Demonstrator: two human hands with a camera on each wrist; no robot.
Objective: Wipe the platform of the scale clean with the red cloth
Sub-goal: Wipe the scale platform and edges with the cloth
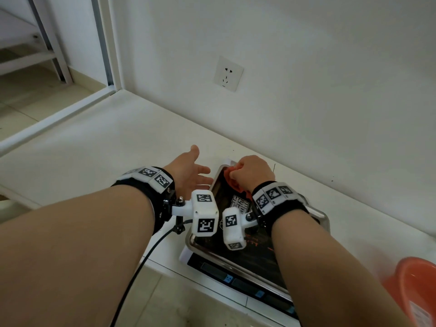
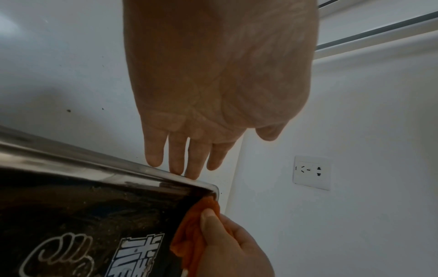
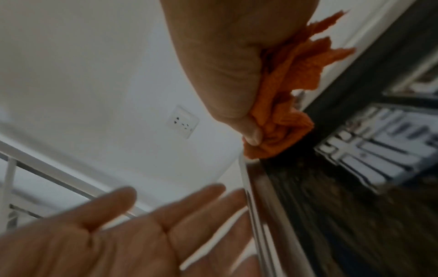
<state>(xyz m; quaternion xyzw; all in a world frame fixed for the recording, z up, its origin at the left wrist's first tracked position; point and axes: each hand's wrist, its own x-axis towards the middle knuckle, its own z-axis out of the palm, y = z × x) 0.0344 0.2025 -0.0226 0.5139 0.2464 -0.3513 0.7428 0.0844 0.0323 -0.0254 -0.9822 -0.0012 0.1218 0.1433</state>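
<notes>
The scale [image 1: 212,270] sits on the white counter with a shiny steel platform [image 1: 257,258] that mirrors dark shapes. My right hand [image 1: 250,171] grips the bunched red cloth [image 1: 232,179] and presses it into the platform's far left corner [image 2: 208,189]. The cloth [image 3: 279,116] spills out between thumb and fingers. My left hand [image 1: 188,171] is flat, palm up, beside the platform's left rim [image 3: 255,206], with its fingertips [image 2: 187,172] at the rim's edge. It holds nothing.
A white wall with a socket [image 1: 228,73] runs just behind the scale. An orange plastic basin [image 1: 415,289] stands at the right edge. A black cable [image 1: 141,267] trails from my left wrist. A sliding door frame [image 1: 106,43] borders the counter at left.
</notes>
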